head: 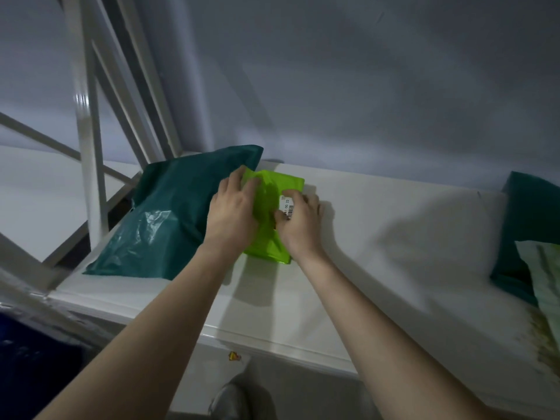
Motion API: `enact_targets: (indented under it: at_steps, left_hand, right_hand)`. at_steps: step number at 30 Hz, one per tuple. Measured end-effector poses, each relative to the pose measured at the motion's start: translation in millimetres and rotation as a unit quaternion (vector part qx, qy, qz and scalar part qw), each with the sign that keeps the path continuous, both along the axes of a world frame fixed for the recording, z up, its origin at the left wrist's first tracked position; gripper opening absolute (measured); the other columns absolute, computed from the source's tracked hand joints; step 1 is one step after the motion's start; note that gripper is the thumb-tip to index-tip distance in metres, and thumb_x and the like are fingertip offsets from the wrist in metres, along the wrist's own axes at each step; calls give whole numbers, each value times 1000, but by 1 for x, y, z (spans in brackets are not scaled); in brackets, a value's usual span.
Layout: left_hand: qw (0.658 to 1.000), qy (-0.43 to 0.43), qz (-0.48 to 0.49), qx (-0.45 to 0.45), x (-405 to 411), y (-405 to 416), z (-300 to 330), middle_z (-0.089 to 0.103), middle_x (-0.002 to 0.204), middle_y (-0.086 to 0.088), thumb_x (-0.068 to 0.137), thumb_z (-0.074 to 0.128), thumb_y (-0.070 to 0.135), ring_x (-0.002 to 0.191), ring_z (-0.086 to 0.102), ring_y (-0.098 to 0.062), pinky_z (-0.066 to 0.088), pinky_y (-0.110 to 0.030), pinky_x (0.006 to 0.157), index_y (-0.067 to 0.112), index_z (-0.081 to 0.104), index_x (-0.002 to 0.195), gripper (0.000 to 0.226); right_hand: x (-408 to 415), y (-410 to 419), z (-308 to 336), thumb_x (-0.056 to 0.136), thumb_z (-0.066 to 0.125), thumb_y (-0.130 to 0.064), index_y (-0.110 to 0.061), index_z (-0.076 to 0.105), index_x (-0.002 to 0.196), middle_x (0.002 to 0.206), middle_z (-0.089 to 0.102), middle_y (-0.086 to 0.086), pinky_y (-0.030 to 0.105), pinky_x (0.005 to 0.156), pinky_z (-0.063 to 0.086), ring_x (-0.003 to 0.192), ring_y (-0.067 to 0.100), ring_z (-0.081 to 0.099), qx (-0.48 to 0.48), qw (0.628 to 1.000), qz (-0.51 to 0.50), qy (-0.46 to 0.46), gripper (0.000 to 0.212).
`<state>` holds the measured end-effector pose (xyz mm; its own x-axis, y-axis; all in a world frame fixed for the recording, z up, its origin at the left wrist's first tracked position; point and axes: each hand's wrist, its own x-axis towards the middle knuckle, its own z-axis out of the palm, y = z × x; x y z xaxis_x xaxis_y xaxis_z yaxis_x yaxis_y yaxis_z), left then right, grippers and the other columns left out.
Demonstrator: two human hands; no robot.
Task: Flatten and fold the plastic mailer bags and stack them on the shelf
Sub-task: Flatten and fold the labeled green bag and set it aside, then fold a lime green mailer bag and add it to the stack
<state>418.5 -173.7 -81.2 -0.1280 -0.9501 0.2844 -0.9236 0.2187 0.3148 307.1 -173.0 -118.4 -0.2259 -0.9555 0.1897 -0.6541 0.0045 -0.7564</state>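
Note:
A folded lime-green mailer bag (268,207) with a white barcode label lies on the white shelf (378,244). My left hand (231,212) rests on its left side, fingers curled over the far edge. My right hand (300,221) presses on its right side over the label, fingers bent. A large dark-green mailer bag (169,216) lies on the shelf just left of the lime one, partly under my left hand.
White metal shelf posts and cross braces (88,140) rise at the left. Another dark-green bag (527,231) and a pale bag (545,286) sit at the shelf's right end. A blue object (27,368) is at lower left. The grey wall (363,86) stands behind.

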Motion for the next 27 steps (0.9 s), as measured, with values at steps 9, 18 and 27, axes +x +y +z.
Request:
enact_targets:
  at_steps: [9, 18, 27]
  left_hand:
    - [993, -103, -38, 48, -2, 2, -19, 35, 149, -5, 94, 23, 39, 139, 28, -21, 15, -40, 114, 15, 49, 131, 51]
    - [996, -82, -39, 15, -21, 14, -1, 11, 158, -6, 95, 34, 45, 146, 6, -20, -1, -42, 117, 17, 18, 148, 62]
    - [993, -38, -109, -6, -86, 36, 22, 9, 158, 0, 95, 37, 44, 146, 4, -17, 1, -39, 117, 19, 18, 148, 62]
  right_hand:
    - [-9, 4, -6, 99, 33, -30, -17, 36, 141, 150, 30, 2, 46, 107, 28, 137, 24, 23, 57, 980, 71, 179, 45]
    - [-50, 24, 26, 98, 33, -34, -22, 18, 149, 158, 12, -2, 48, 117, 12, 146, 19, 7, 39, 978, 74, 193, 54]
    - [-132, 80, 58, 99, 33, -36, -22, 20, 148, 158, 10, -4, 44, 117, 8, 146, 15, 4, 28, 968, 9, 249, 53]
